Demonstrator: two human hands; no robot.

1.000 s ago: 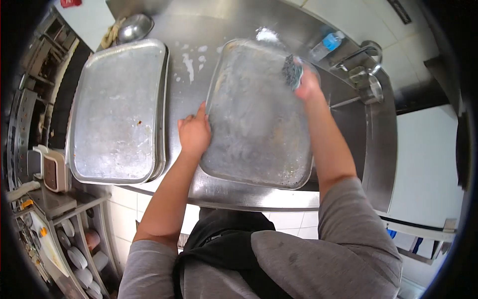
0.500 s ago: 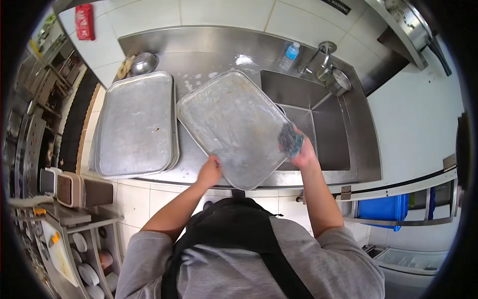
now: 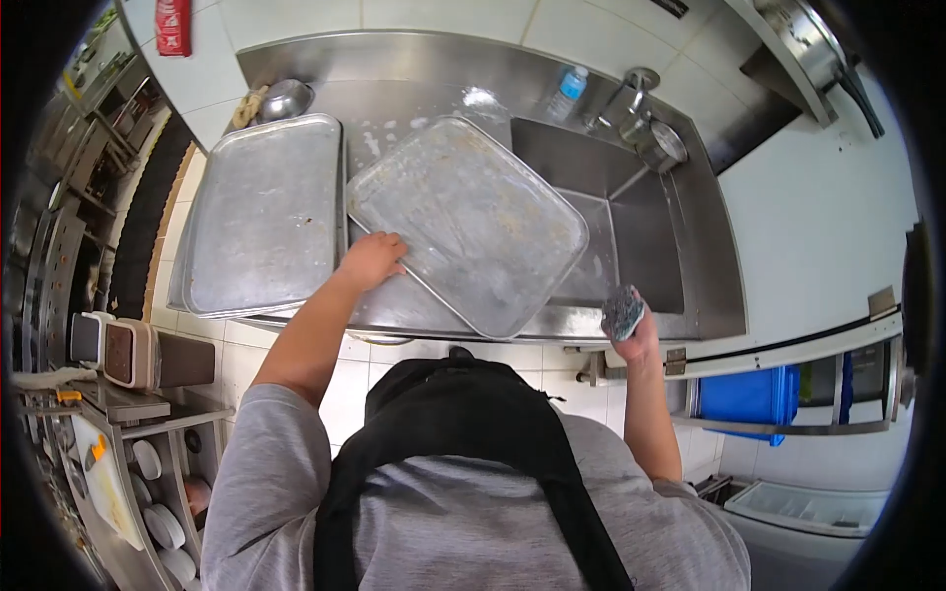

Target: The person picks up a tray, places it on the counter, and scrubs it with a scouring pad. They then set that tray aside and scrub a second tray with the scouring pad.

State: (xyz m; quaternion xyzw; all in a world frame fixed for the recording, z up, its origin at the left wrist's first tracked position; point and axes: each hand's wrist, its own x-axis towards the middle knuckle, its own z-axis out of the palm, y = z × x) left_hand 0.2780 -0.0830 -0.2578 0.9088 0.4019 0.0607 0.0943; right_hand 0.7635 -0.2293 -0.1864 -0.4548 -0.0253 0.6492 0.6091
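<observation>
A wet metal baking tray lies at a slant on the steel counter, its right corner over the sink's edge. My left hand is closed on the tray's left rim, fingertips at the edge. In my right hand is a dark grey-green scouring pad, held at the sink's front edge, apart from the tray. To the left lies a stack of similar baking trays, near my left hand.
The steel sink is on the right, with a tap, a metal pot and a water bottle behind. A metal bowl sits behind the stack. A blue container is under the right-hand counter.
My left hand has moved up along the tray's left rim. My right hand has taken the scouring pad off the tray, to the right and toward me. The tray has turned slightly.
</observation>
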